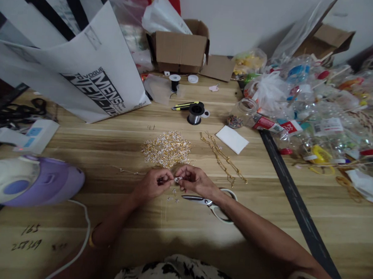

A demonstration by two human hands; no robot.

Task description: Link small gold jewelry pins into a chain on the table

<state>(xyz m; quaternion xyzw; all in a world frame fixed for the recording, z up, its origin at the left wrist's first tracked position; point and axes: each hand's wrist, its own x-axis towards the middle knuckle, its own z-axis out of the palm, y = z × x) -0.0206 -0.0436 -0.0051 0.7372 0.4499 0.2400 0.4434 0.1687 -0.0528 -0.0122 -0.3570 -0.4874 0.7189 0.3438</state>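
Over the wooden desk point(117, 140), left hand point(154, 183) and right hand point(195, 181) meet, both pinched on a tiny shiny piece point(177, 180)! Glittering pile point(167, 149) just beyond, probably for quick reach; scissors point(206, 201) lie close by.

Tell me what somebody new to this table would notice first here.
Probably the glittering gold-and-clear pile mid-table, just beyond the left hand and right hand, which hold a small shiny piece between them. Next, perhaps the big white bag with bold black lettering at the back left, and the jumble of clear plastic crowding the right side.
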